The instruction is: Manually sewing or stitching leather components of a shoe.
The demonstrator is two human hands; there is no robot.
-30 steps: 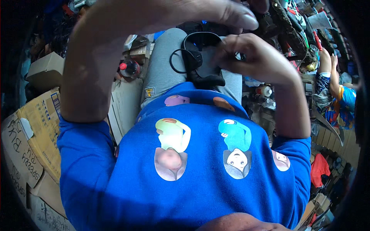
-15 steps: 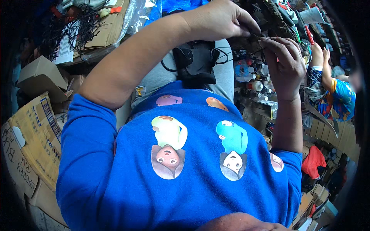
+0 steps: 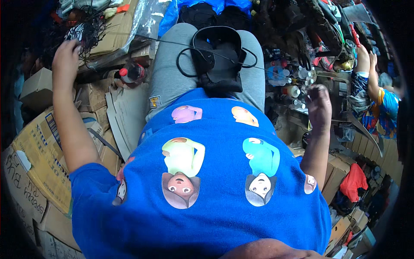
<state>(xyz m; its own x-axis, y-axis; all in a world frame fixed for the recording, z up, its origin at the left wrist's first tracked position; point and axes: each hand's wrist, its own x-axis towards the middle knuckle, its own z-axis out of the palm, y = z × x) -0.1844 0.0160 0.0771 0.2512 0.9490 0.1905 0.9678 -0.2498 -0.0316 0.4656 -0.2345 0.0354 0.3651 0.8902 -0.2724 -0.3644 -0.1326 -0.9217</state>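
A black shoe point(image 3: 221, 74) rests between my thighs, its opening away from me, with a dark loop standing out at each side. Across it a thin black thread point(image 3: 172, 43) stretches toward both hands; close to the fingers it is too fine to follow. My left hand point(image 3: 67, 58) is far out to the left, above a tangle of black cords point(image 3: 92, 41), its fingers closed as if pinching the thread. Raised on the right, my right hand point(image 3: 319, 105) is also closed, its fingertips slightly blurred.
Cardboard boxes point(image 3: 41, 146) and a red-capped bottle point(image 3: 133, 73) stand at left. Several plastic bottles point(image 3: 293, 91) lie to the right, beside a curved blade-like piece point(image 3: 366, 129). Another person point(image 3: 381, 101) sits at far right. More black shoes point(image 3: 198, 15) lie beyond my knees.
My hands were close together above the lap with something thin between them. They have swung wide apart, the left far leftward, the right lower, and the thread now spans across the shoe.
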